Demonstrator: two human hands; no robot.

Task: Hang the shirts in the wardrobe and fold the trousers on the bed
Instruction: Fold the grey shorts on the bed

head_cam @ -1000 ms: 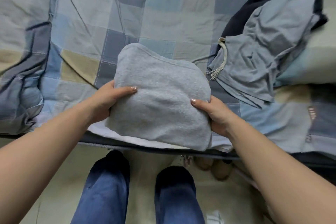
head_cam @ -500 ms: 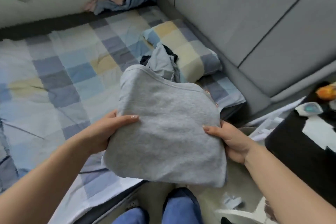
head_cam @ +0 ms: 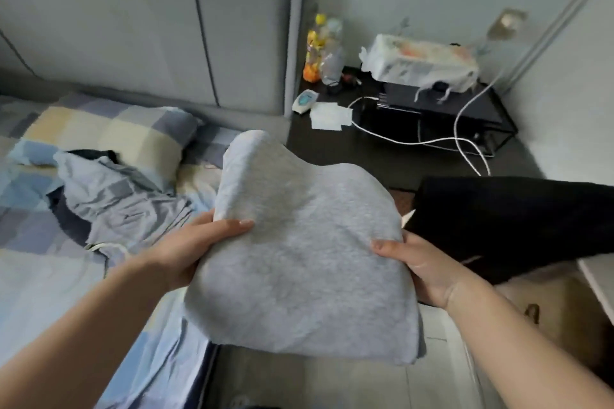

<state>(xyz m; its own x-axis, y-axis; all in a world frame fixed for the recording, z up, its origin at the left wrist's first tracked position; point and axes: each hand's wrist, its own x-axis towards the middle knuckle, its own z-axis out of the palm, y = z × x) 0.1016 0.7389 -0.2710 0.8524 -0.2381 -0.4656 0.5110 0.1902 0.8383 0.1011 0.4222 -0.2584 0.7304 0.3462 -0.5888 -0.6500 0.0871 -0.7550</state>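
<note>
A folded grey garment [head_cam: 299,259] of thick fleece hangs in the air beside the bed [head_cam: 40,276], past its right edge. My left hand [head_cam: 196,249] grips its left side, thumb on top. My right hand [head_cam: 418,266] grips its right side the same way. Crumpled light grey-blue trousers [head_cam: 123,196] with a white drawstring lie on the checked bed cover, on top of a dark garment [head_cam: 66,219]. A folded black garment [head_cam: 511,219] lies to the right, just beyond my right hand.
A checked pillow [head_cam: 109,133] leans by the grey padded headboard [head_cam: 159,26]. A dark bedside table [head_cam: 415,129] holds bottles [head_cam: 324,50], a tissue pack [head_cam: 418,60], papers and white cables [head_cam: 465,143]. The floor lies below the garment.
I have turned to the right and carried the folded grey garment off the bed toward the bedside table. Both hands keep the same grip.
</note>
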